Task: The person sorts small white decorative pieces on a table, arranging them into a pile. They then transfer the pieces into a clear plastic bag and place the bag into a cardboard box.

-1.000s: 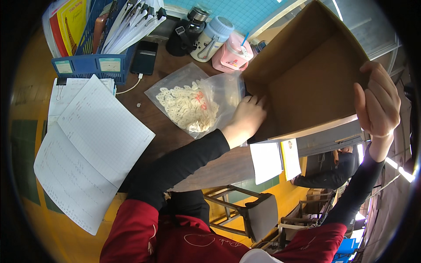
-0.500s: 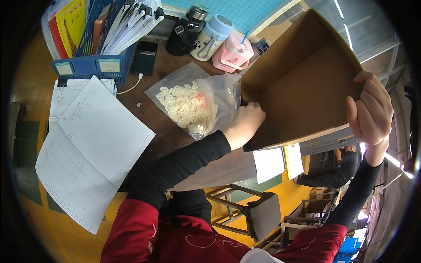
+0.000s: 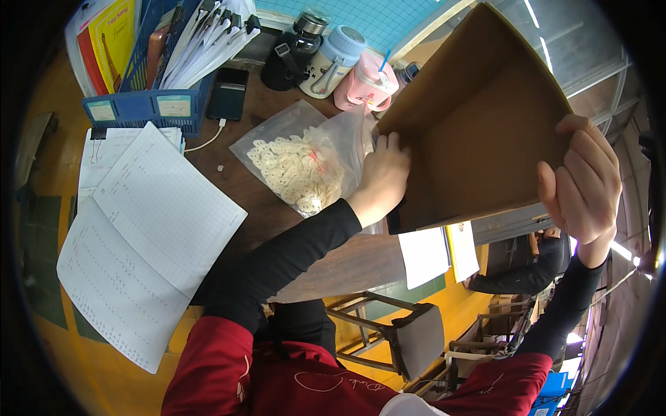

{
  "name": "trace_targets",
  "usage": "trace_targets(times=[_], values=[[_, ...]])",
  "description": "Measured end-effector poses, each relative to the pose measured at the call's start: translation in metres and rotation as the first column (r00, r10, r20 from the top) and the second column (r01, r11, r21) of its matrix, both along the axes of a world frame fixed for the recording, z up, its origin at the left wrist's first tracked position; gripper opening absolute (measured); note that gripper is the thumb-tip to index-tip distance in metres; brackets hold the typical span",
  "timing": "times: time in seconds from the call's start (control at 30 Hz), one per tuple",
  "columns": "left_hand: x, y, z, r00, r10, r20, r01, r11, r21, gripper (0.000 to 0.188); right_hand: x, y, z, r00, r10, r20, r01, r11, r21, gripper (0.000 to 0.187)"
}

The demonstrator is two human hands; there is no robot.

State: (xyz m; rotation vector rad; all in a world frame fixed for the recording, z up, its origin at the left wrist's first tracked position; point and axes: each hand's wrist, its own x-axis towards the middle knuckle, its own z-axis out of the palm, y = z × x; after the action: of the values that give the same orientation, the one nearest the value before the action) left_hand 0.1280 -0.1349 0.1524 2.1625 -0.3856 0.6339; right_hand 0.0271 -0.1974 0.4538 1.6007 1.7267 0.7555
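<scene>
A large brown cardboard box (image 3: 479, 139) is tilted on its side over the table's right part, its open side toward me. My right hand (image 3: 586, 180) is closed around its right edge, thumb apart from the curled fingers. My left hand (image 3: 383, 173) is closed at the mouth of a clear plastic bag (image 3: 274, 121), right against the box's left edge. Its fingertips reach over that edge and are partly hidden. The bag lies on the table with many cream-coloured, ring-shaped pieces (image 3: 295, 166) inside; a red marking shows on the plastic.
An open notebook (image 3: 152, 229) lies left, over clipped papers. Behind stand a blue file holder (image 3: 139, 107), a phone (image 3: 227, 93) on a cable, a black bottle (image 3: 288, 62), a blue-lidded jar (image 3: 340, 59) and a pink cup (image 3: 364, 83). A stool (image 3: 416, 340) stands below; another person's arm (image 3: 520, 277) shows right.
My left hand has moved up along the box's edge, and the bag's mouth has lifted and shifted with it. The box has tilted slightly, its right edge still in my right hand.
</scene>
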Motion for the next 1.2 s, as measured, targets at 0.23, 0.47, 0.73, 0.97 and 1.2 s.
trace_targets(times=[0.23,0.47,0.73,0.97,1.2], values=[[0.01,0.002,-0.017,0.998,-0.018,-0.056,0.021,0.999,0.042,0.023,-0.019,0.017,-0.004,0.998,0.062,0.019,-0.063,0.998,0.009,0.048],[-0.001,0.001,-0.008,0.986,0.151,-0.075,-0.136,0.975,0.176,0.018,-0.026,0.018,-0.013,1.0,0.016,0.024,-0.017,1.0,0.023,0.05],[0.005,0.005,-0.001,0.976,0.171,-0.135,-0.137,0.964,0.229,0.022,-0.033,0.015,-0.019,0.998,0.03,0.05,-0.032,0.998,0.059,0.055],[0.008,0.003,-0.005,0.96,0.276,0.04,-0.278,0.943,0.184,0.024,-0.037,-0.004,-0.02,0.983,0.151,0.1,-0.158,0.985,0.071,0.063],[0.011,0.008,0.0,0.938,0.309,0.159,-0.318,0.947,0.035,0.036,-0.045,-0.034,-0.013,0.968,0.207,0.145,-0.216,0.975,0.046,0.066]])
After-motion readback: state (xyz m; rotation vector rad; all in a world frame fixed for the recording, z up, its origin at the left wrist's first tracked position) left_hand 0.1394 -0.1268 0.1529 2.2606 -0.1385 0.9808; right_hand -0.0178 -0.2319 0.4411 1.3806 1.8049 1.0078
